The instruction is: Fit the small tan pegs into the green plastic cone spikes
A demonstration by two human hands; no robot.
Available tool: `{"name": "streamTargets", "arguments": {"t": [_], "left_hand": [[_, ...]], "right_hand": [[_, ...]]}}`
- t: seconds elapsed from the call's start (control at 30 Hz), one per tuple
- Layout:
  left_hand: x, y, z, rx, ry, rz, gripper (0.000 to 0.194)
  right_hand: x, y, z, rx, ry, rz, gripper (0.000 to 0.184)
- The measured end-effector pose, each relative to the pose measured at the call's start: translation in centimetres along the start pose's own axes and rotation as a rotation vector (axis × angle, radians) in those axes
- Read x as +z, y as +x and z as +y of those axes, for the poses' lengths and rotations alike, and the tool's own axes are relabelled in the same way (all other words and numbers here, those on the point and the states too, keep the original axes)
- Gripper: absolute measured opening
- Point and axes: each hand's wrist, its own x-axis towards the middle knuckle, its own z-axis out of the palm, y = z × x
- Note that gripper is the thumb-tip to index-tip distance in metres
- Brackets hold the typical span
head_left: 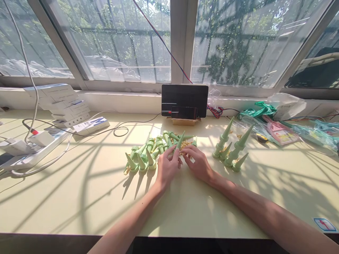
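Pinching a green cone [180,141] between thumb and fingers of the left hand [167,164], with its tip up and leaning slightly right; holding it at the near edge of a heap of green parts [150,144]; curling the right hand [198,160] just beside it, with thumb and forefinger near the cone's base; not being able to tell any grip there, with fingertips partly hidden; seeing small yellow pieces [185,144] just beyond the hands; finding three more cones [142,163] pointing up at the heap's near left end, casting long shadows on the pale table [111,201]; observing a separate group of spiked green pieces [239,144] standing to the right, well apart from the heap; noting a black tablet [185,94] farther back, with a phone [185,113] before it; logging stacked white boxes [63,100] at left.
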Motion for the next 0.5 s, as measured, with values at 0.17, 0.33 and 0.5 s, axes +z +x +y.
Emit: {"name": "streamTargets", "arguments": {"t": [0.17,0.33,0.5], "left_hand": [[0.11,-0.08,0.10,0.008,-0.028,-0.029,0.047],[0.26,0.03,0.07,0.033,-0.041,-0.028,0.039],[0.07,0.25,-0.15,-0.022,-0.021,0.017,0.046]], "right_hand": [[-0.05,0.10,-0.04,0.006,-0.003,-0.009,0.019],[-0.15,0.16,-0.27,0.032,-0.002,-0.001,0.017],[-0.28,0.16,-0.63,0.051,-0.015,0.079,0.015]]}}
